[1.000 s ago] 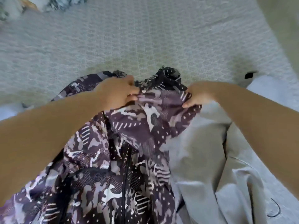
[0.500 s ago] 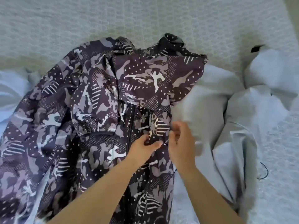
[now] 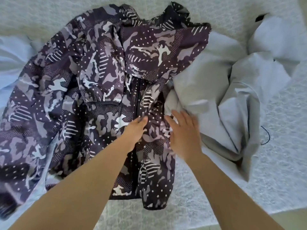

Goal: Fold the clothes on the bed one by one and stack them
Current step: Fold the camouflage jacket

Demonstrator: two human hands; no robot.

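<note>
Crowding the camo jacket [image 3: 103,90], grey garment [image 3: 216,90] beside.

A bed covered in a pale grey-white quilted spread with a fine stitched pattern [image 3: 49,17] fills nearly the whole view. Soft, even light falls across it. At the lower right corner a strip of beige floor [image 3: 282,218] shows past the bed's edge.
</note>
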